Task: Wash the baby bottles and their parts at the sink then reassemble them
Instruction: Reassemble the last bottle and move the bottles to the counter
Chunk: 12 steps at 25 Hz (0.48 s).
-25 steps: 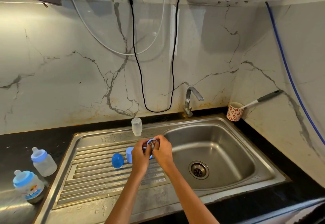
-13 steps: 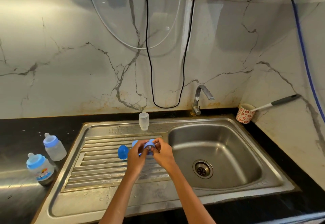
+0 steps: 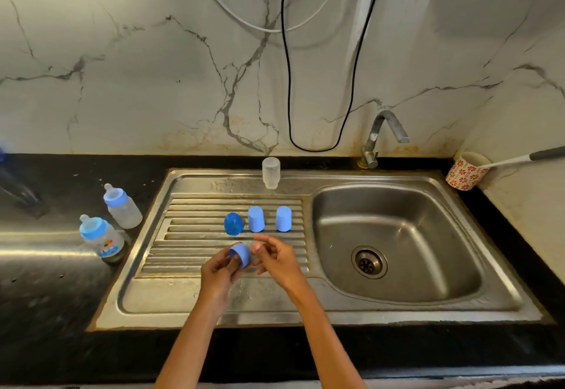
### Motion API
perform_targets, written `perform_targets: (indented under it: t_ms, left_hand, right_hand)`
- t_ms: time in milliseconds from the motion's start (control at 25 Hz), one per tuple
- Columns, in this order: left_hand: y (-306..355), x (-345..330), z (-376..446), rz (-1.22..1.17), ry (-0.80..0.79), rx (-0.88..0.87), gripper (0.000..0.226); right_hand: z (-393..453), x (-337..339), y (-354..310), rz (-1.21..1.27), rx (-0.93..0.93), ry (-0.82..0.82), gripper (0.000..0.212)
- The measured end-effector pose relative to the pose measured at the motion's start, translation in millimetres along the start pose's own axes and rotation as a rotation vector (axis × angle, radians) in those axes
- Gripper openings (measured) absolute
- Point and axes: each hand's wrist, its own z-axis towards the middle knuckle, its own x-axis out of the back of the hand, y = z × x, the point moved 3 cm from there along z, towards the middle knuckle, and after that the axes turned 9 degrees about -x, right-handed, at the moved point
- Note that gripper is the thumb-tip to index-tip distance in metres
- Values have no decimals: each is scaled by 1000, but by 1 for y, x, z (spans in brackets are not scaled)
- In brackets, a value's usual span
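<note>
While the left hand point(image 3: 217, 269) grips a blue collar point(image 3: 240, 255) over the ribbed drainboard point(image 3: 189, 254), the right hand point(image 3: 276, 255) sits just beside it, fingers curled around something clear; what it is I cannot tell. Behind them, three blue caps point(image 3: 256, 219) stand in a row on the ribs. A bare bottle point(image 3: 271, 172) stands inverted at the sink's back rim. Two capped bottles point(image 3: 122, 205) stand on the black table point(image 3: 46, 266), left of the sink point(image 3: 394, 236).
</note>
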Motion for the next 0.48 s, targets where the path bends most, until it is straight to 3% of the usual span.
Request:
perform_targets:
  t_ms: [160,280,480]
  left_hand:
    - [3,6,-14,-159,-70,122,21]
    - [0,15,-16,-155,-36,199,25]
    - [11,20,-12,-235,-95,193,37]
  right_hand:
    - [-3,-17,11,86,-59,-4,15]
    - [-7,-27,13,125,-102,-53,7]
    - [-8,-28,8,133,-64,-23,12]
